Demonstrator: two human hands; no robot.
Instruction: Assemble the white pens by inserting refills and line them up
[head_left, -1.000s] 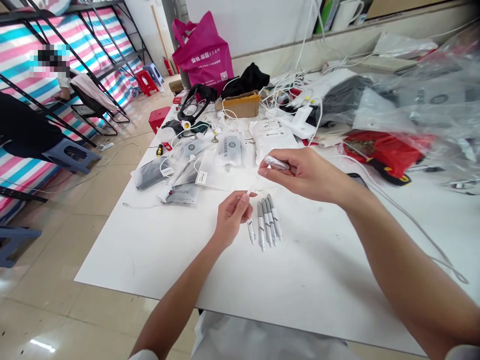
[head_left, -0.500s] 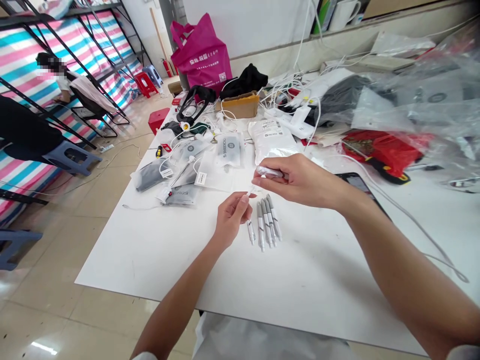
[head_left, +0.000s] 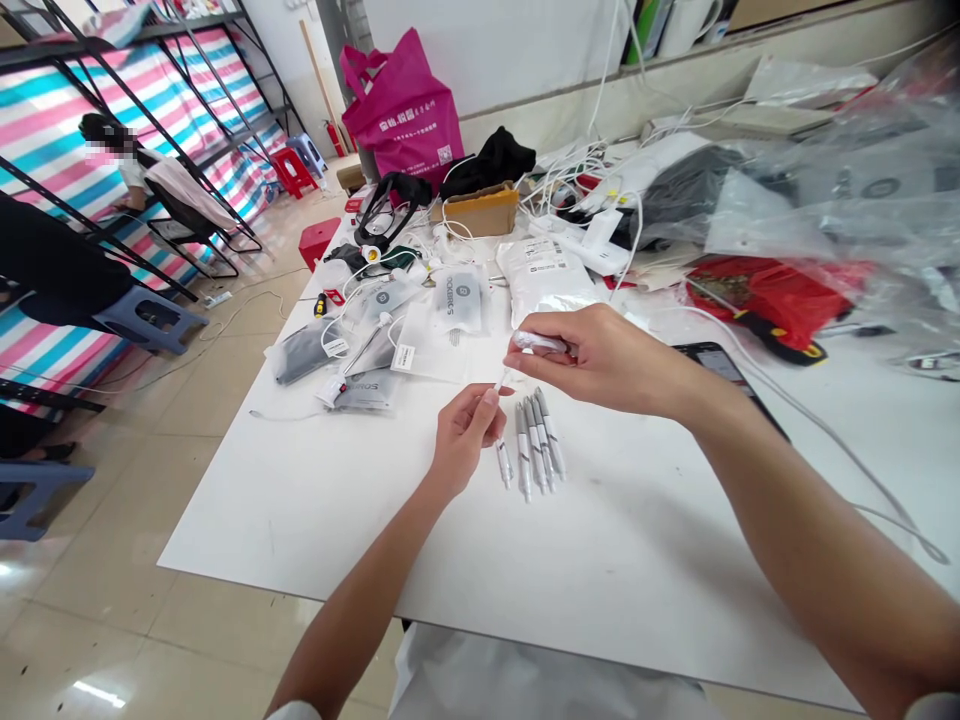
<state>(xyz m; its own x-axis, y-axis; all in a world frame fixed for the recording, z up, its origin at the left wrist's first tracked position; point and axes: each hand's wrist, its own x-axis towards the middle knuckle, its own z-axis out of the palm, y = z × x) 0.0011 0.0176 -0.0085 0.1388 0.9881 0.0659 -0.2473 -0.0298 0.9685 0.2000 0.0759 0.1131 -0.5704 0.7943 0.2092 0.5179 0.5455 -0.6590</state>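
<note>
My left hand (head_left: 470, 428) is closed, thumb against fingers, on a thin whitish stick (head_left: 501, 381) that looks like a pen refill. Its upper end points at the fingertips of my right hand (head_left: 592, 362) and seems to meet them. Wrapped in that right hand is a shiny white-and-silver pen part (head_left: 541, 342), partly hidden by the fingers. Just below the hands, several white-and-grey pens (head_left: 540, 445) lie side by side on the white table (head_left: 315, 530). One more pen (head_left: 504, 465) lies beside my left fingers, its upper part hidden behind them.
Packaged pouches (head_left: 459, 300), a white plastic parcel (head_left: 546, 280) and tangled white cables (head_left: 562, 185) crowd the table's far side. A phone (head_left: 724, 370) lies beneath my right forearm. A magenta bag (head_left: 409, 110) stands at the back. Two people sit at the left.
The whole view has shifted slightly. Both hands keep the same grip and place over the table, and the pens lie as before.
</note>
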